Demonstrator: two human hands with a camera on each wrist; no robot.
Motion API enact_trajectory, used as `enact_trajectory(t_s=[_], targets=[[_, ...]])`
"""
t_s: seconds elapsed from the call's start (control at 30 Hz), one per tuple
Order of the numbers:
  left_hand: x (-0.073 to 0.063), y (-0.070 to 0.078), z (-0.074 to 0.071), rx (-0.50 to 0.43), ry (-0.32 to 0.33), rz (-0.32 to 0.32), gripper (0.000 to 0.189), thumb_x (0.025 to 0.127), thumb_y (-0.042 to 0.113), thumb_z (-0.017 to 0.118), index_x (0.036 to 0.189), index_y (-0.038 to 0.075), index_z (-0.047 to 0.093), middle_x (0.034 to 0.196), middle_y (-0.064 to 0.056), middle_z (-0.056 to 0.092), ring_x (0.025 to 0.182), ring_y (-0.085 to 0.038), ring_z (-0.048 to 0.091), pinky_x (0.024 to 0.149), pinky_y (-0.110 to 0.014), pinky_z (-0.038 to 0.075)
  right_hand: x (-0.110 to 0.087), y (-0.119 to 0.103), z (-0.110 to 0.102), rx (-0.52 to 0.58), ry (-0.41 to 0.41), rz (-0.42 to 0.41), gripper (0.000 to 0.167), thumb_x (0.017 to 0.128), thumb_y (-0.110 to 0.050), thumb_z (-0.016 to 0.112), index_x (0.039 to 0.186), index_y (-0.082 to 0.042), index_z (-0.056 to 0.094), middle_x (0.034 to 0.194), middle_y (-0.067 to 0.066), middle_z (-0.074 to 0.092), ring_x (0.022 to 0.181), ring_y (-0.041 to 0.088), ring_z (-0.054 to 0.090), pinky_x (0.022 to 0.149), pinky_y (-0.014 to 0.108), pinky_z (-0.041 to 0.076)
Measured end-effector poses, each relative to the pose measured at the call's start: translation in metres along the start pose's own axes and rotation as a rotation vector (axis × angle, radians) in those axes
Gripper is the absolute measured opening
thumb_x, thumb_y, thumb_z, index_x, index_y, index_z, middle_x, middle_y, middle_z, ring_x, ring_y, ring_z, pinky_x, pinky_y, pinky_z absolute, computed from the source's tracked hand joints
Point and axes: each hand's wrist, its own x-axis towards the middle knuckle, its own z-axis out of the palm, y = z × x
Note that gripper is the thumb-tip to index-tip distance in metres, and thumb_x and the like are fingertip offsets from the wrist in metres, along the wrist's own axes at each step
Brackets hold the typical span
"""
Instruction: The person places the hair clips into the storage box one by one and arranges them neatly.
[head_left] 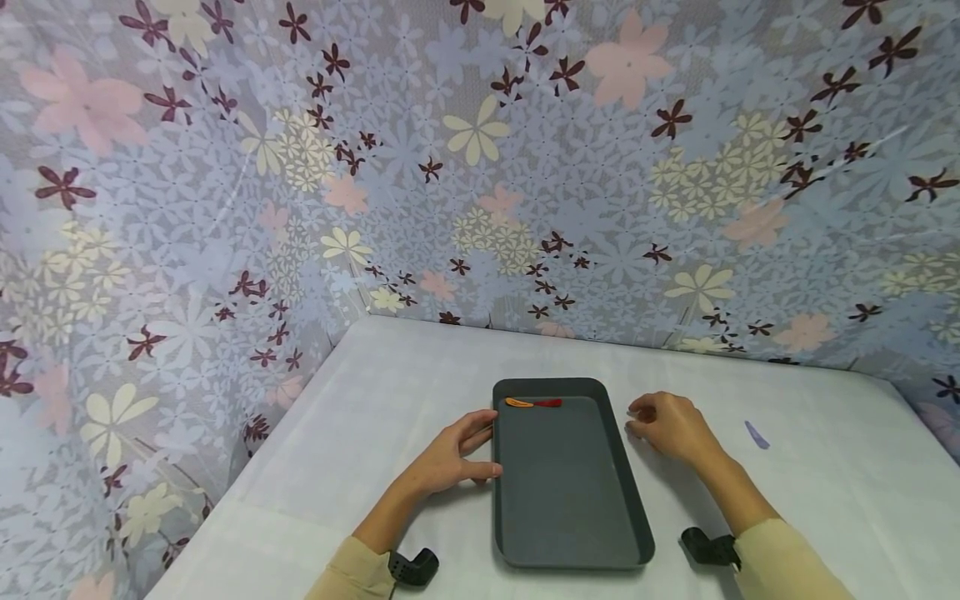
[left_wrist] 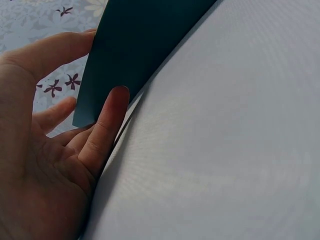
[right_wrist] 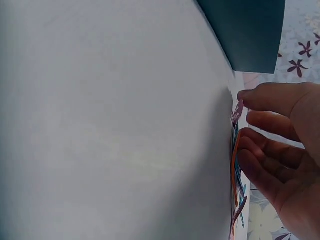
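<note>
A dark grey tray (head_left: 573, 487) lies lengthwise between both hands. At its far end an orange strip (head_left: 518, 402) and a dark red strip (head_left: 547, 402) lie end to end. My left hand (head_left: 450, 458) rests along the left side wall, thumb and fingers spread apart, fingertips touching the rim. To the right of the tray my right hand (head_left: 667, 425) is low over the table, fingers loosely bent. Its fingertips are at a bunch of small thin pieces, among them a pink one (right_wrist: 239, 111) and an orange one (right_wrist: 234, 170), which the hand mostly hides in the head view.
A small purple piece (head_left: 757, 434) lies on the white-covered table (head_left: 390, 400), right of my right hand. Flowered cloth (head_left: 480, 200) hangs behind the table and at its left. Black wrist cameras, such as the left one (head_left: 414, 568), sit on both wrists.
</note>
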Motion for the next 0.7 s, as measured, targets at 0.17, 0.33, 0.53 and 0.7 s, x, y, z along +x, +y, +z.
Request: enact_trajectory(t_s=[0.17, 0.33, 0.53, 0.7], targets=[[-0.0006, 0.0009, 0.0006, 0.025, 0.011, -0.002, 0.081, 0.081, 0.015, 0.074, 0.147, 0.012, 0.028, 0.156, -0.013, 0.024, 0.142, -0.029, 0.03, 0.078, -0.03, 0.054, -0.0012, -0.0005, 0.0011, 0.019, -0.025, -0.015, 0.025, 0.078, -0.019, 0.073, 0.101, -0.009, 0.071, 0.088, 0.004, 0.068, 0.079, 0.015, 0.061, 0.068, 0.034, 0.046], [-0.0012, 0.0015, 0.0006, 0.047, 0.018, 0.008, 0.078, 0.081, 0.015, 0.074, 0.146, 0.017, 0.031, 0.156, -0.014, 0.025, 0.142, -0.029, 0.031, 0.09, -0.034, 0.052, -0.0023, 0.0018, 0.0014, 0.034, -0.043, -0.027, 0.028, 0.076, -0.018, 0.076, 0.102, -0.01, 0.071, 0.089, 0.003, 0.067, 0.08, 0.015, 0.06, 0.067, 0.032, 0.045], [-0.0011, 0.001, 0.0004, 0.025, 0.013, 0.006, 0.078, 0.081, 0.015, 0.074, 0.146, 0.018, 0.031, 0.156, -0.014, 0.024, 0.143, -0.03, 0.03, 0.08, -0.024, 0.053, -0.0035, 0.0058, 0.0015, 0.017, -0.044, -0.059, 0.028, 0.076, -0.016, 0.075, 0.103, -0.009, 0.072, 0.091, 0.001, 0.067, 0.079, 0.013, 0.058, 0.066, 0.03, 0.044], [-0.0011, 0.0018, 0.0005, 0.033, 0.016, 0.007, 0.077, 0.081, 0.015, 0.074, 0.145, 0.018, 0.031, 0.156, -0.014, 0.025, 0.142, -0.03, 0.03, 0.087, -0.027, 0.052, -0.0072, 0.0075, -0.0004, 0.016, -0.032, -0.102, 0.028, 0.076, -0.013, 0.074, 0.104, -0.009, 0.072, 0.092, 0.001, 0.066, 0.079, 0.012, 0.058, 0.065, 0.027, 0.044]])
